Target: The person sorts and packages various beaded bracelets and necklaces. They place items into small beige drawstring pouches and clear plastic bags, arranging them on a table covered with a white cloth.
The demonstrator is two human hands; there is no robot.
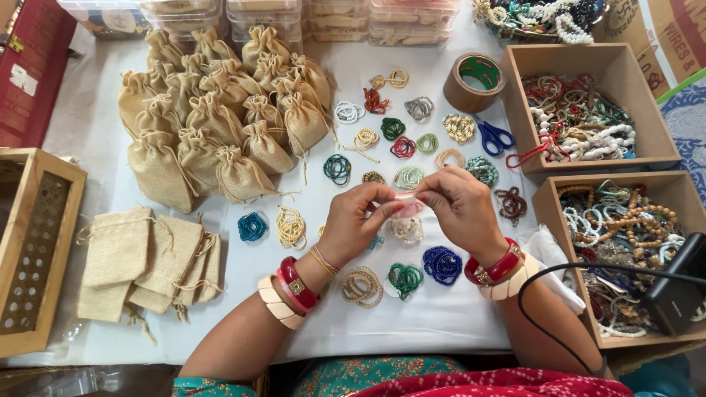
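My left hand (358, 219) and my right hand (457, 206) meet over the white table, pinching a small clear plastic pouch (409, 206) with something pinkish inside between their fingertips. Both wrists wear red and cream bangles. Directly under the hands lie coiled bead strings: a pale one (407, 230), a blue one (442, 264), a green one (404, 279) and a tan one (361, 285). More coils in many colours spread across the cloth beyond the hands.
Filled burlap pouches (220, 110) pile up at the far left, flat empty ones (147, 261) nearer. Two wooden boxes of beads (581, 117) (625, 242) stand right. Tape roll (475, 81), blue scissors (494, 137), a wooden lattice box (33, 242), a black device with cable (673, 287).
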